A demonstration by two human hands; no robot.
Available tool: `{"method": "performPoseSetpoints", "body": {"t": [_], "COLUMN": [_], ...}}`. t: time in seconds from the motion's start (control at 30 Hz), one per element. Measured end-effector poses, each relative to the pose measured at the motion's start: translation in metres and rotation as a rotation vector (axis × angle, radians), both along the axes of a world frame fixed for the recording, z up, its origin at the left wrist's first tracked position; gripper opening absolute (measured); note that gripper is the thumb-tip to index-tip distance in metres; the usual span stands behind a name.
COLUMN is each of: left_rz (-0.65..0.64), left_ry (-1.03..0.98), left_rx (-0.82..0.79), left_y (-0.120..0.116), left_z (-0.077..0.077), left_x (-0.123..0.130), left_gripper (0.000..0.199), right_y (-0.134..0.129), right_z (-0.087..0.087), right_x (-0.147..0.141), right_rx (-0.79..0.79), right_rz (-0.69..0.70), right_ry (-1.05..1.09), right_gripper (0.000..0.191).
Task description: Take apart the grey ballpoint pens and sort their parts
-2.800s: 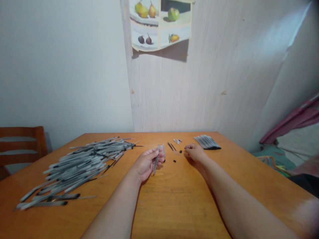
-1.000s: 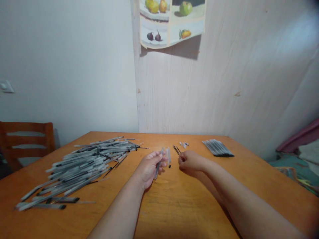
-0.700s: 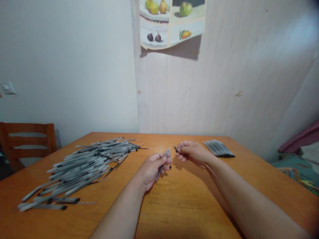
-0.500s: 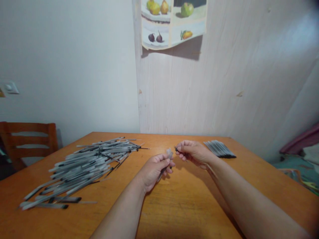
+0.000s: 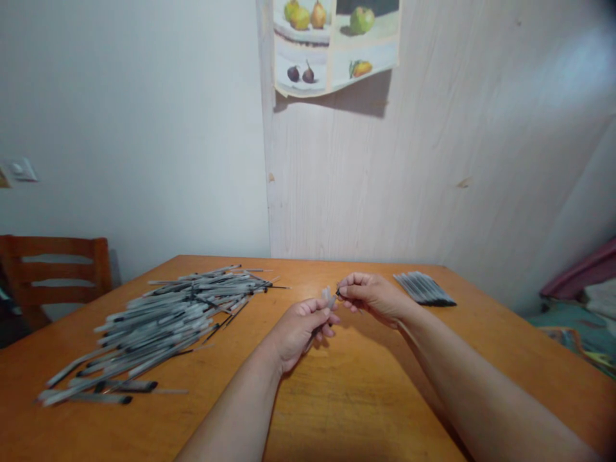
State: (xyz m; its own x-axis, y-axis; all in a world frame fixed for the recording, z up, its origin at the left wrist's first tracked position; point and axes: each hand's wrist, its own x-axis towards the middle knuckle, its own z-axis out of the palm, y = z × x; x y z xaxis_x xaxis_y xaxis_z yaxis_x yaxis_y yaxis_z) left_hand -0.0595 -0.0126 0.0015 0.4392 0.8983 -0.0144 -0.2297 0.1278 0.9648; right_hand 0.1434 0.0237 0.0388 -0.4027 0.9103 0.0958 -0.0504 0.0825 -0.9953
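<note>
My left hand (image 5: 303, 327) is closed around a few thin translucent pens (image 5: 328, 296), whose pale ends stick up past the thumb. Dark parts of them show below the fingers. Just right of it, my right hand (image 5: 368, 296) pinches a small black piece (image 5: 338, 292) between thumb and fingertips; its exact kind is too small to make out. The fingertips of both hands are close together above the table. To the left lies a loose pile of similar pens (image 5: 168, 314), translucent with black ends. Beyond my right wrist, more pens (image 5: 423, 289) lie side by side in a neat row.
The wooden table (image 5: 356, 398) reaches to the wall. A wooden chair (image 5: 58, 266) stands at the left. Fruit pictures (image 5: 332, 48) hang on the wall ahead. Cloth and other items (image 5: 587, 308) are beyond the table's right edge.
My right hand has shifted slightly left, bringing the black piece closer to the pens in my left hand. The pile and the row have not changed.
</note>
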Motion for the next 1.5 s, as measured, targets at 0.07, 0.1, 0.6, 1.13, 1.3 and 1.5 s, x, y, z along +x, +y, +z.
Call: {"method": "performPoseSetpoints", "body": {"t": [0.07,0.1,0.6,1.13,1.3,1.5], "left_rz": [0.0,0.001,0.003,0.005,0.005,0.015], "left_ry": [-0.001,-0.001,0.015,0.037,0.037,0.031], "left_rx": [-0.002,-0.003,-0.009,-0.001,-0.015,-0.016], "left_y": [0.0,0.0,0.0,0.001,0.001,0.001], "left_z": [0.0,0.0,-0.001,-0.001,-0.001,-0.002], "left_x": [0.0,0.0,0.0,0.0,0.0,0.0], "left_gripper": [0.032,0.032,0.035,0.034,0.035,0.035], "right_y": [0.0,0.0,-0.002,-0.005,-0.008,-0.01], "right_z": [0.0,0.0,0.002,0.004,0.007,0.009], "right_x": [0.0,0.0,-0.003,-0.003,-0.005,-0.006], "right_rx": [0.006,0.011,0.05,0.076,0.081,0.092], "right_rz": [-0.002,-0.003,-0.006,-0.016,-0.019,-0.013], "right_ry": [-0.011,-0.015,-0.092,-0.133,-0.16,-0.189], "right_gripper": [0.021,0.021,0.024,0.024,0.024,0.023]}}
